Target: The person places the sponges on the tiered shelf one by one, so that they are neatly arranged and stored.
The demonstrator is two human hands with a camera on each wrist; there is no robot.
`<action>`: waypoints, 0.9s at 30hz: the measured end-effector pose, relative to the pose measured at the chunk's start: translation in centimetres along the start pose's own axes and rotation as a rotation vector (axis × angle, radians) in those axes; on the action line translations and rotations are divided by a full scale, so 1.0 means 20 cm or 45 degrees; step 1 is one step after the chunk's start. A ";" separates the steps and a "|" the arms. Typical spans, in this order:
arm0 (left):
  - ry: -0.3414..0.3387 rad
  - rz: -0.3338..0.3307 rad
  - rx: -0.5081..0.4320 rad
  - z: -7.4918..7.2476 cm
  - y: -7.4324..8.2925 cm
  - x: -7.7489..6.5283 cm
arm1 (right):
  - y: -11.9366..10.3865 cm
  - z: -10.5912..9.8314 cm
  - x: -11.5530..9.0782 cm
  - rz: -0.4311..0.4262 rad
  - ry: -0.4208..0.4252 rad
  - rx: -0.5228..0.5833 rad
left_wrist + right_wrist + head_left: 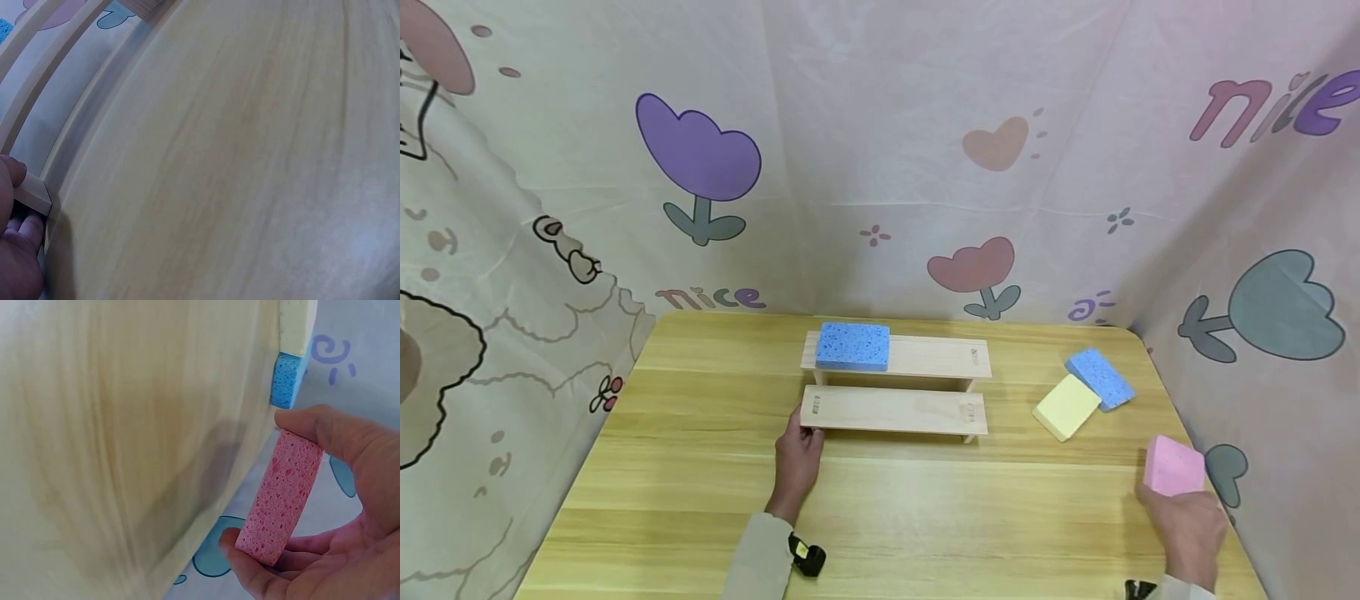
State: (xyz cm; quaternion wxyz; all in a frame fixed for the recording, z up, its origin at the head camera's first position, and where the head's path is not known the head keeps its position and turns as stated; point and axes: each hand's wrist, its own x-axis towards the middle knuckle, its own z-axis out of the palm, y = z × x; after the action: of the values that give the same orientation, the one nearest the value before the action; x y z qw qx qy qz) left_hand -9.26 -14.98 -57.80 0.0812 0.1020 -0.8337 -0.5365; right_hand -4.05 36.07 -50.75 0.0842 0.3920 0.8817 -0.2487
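Dial centred on the two-step wooden stand (891, 410), 12 at the table's far edge, as the head view has it. Left hand (799, 458) at 8 o'clock, gripping the stand's near left corner; left wrist view gives thumb above the wood, fingers beneath. Black strapped device (808, 557) on that wrist, below a pale sleeve (758, 550). First blue sponge (852, 346) sits flat on the upper step (932, 357), towards 10. Right hand (1191, 525) out between 3 and 4, near the table's right edge, holding a pink sponge (1175, 467); right wrist view shows thumb on one end, fingertips at the other, pores plain along its narrow side. Between stand and pink sponge, around 3: pale yellow sponge (1066, 408) and second blue sponge (1105, 382), corners overlapping in view; cannot tell whether one rests on the other. Wood-grain table (685, 467) beneath; printed cloth (850, 83) with tulips and "nice" lettering hangs beyond, at 12.
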 end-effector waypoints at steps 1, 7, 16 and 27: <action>0.001 -0.004 0.001 0.00 0.00 0.00 | 0.00 -0.01 0.00 -0.003 0.004 0.002; -0.017 -0.029 0.004 0.00 0.00 0.00 | -0.03 -0.03 -0.01 -0.014 0.019 0.041; -0.034 -0.059 -0.009 0.00 0.00 0.00 | -0.06 -0.08 -0.01 -0.029 0.024 0.020; -0.040 -0.033 -0.007 0.00 -0.01 0.00 | -0.13 -0.13 -0.01 -0.042 -0.011 -0.006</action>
State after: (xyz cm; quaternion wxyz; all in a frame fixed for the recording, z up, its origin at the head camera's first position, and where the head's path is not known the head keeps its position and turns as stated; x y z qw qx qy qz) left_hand -9.33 -15.07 -57.98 0.0616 0.1041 -0.8320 -0.5415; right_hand -5.62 35.81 -47.50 0.0849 0.3761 0.8883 -0.2496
